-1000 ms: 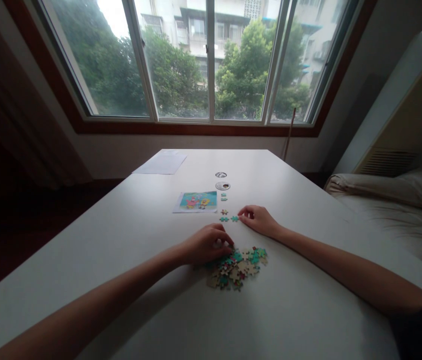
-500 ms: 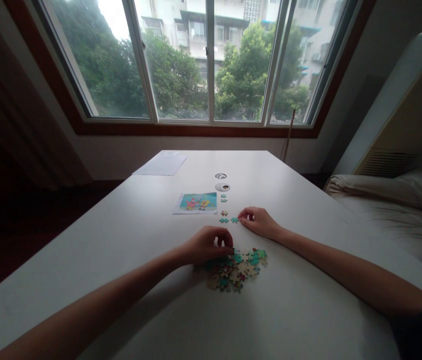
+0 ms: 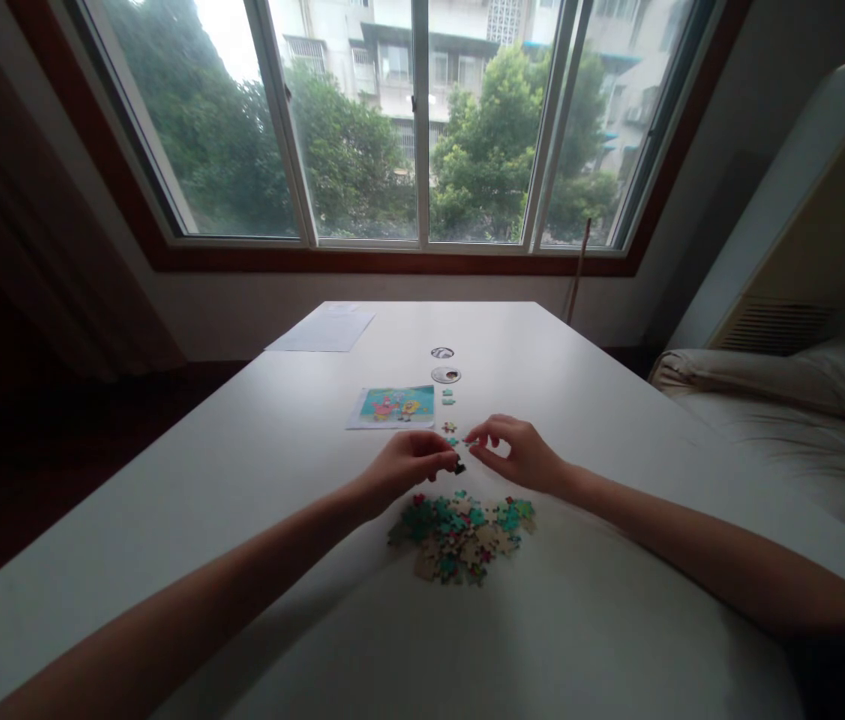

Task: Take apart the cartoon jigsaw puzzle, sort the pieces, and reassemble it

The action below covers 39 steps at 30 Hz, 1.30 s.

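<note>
My left hand (image 3: 414, 460) is pinched on a dark puzzle piece (image 3: 459, 467), raised beyond the pile. Facing it, my right hand (image 3: 516, 452) has thumb and forefinger around a small pale-blue puzzle piece (image 3: 470, 442), partly covered by the fingertips. Between the hands lies a teal puzzle piece (image 3: 453, 441), with a yellowish puzzle piece (image 3: 450, 427) just beyond. Closer to me is a heap of loose puzzle pieces (image 3: 467, 540), teal, green and tan. A printed cartoon picture (image 3: 397, 405) rests left of the row of pieces.
Two teal pieces (image 3: 448, 397) and two round black-and-white discs (image 3: 446, 375) line up farther along the white table (image 3: 302, 430). Paper sheets (image 3: 323, 328) are at the far left corner. A window (image 3: 422, 130) is behind; a cushioned seat (image 3: 782, 420) stands at right.
My left hand has left the pile, moving up and away from me with a dark piece in its fingertips. My right hand has shifted slightly left, toward it.
</note>
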### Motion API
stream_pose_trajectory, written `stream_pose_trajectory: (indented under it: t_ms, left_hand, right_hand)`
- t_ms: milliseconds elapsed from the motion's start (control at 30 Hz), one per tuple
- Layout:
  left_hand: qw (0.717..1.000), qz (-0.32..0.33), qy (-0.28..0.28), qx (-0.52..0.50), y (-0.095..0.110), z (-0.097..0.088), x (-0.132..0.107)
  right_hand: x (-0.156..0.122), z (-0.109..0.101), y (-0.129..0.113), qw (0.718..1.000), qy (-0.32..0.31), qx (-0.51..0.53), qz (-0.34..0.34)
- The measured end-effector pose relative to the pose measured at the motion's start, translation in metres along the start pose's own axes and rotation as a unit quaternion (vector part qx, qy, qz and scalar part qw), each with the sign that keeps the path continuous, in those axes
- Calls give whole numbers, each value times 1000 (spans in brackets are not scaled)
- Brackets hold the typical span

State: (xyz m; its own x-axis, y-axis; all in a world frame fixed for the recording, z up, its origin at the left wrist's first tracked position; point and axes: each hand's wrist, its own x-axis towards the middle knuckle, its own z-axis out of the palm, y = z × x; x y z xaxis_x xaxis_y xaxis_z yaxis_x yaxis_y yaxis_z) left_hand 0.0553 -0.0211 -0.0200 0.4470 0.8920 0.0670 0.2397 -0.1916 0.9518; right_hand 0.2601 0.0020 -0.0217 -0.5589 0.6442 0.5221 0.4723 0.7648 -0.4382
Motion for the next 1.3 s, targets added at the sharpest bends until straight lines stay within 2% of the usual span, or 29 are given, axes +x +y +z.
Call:
stream_pose_trajectory:
  t_ms: [133, 267, 433, 533, 600, 700, 800, 967, 1100, 1300]
  left_hand:
    - [999, -11, 25, -41, -3, -2, 2]
    - [998, -14, 26, -49, -4, -2, 1]
    - [999, -7, 26, -22, -5, 0, 1]
    - [999, 5, 39, 17, -7, -3, 3]
    - [997, 17, 56, 55, -9, -8, 5]
    - [987, 42, 90, 127, -13, -21, 7]
    - [971, 62, 119, 199, -18, -32, 6]
    - [949, 88, 125, 277, -28, -35, 4]
    - [936, 108, 119, 314, -34, -33, 2]
    - [926, 119, 123, 337, -38, -34, 1]
  right_hand:
    - [-4, -1, -12, 998, 3, -25, -65]
    - [-5, 0, -13, 996, 2, -37, -81]
    - [-6, 1, -15, 994, -1, -50, -97]
    - [-6, -1, -13, 993, 18, -53, -108]
    - [-4, -4, -10, 994, 45, -53, -89]
    - [4, -8, 2, 996, 63, -51, -24]
    - [20, -4, 21, 998, 29, -40, 37]
    - [49, 19, 53, 992, -29, -48, 112]
    - [62, 34, 68, 989, -42, -62, 125]
    - [73, 38, 80, 989, -36, -80, 120]
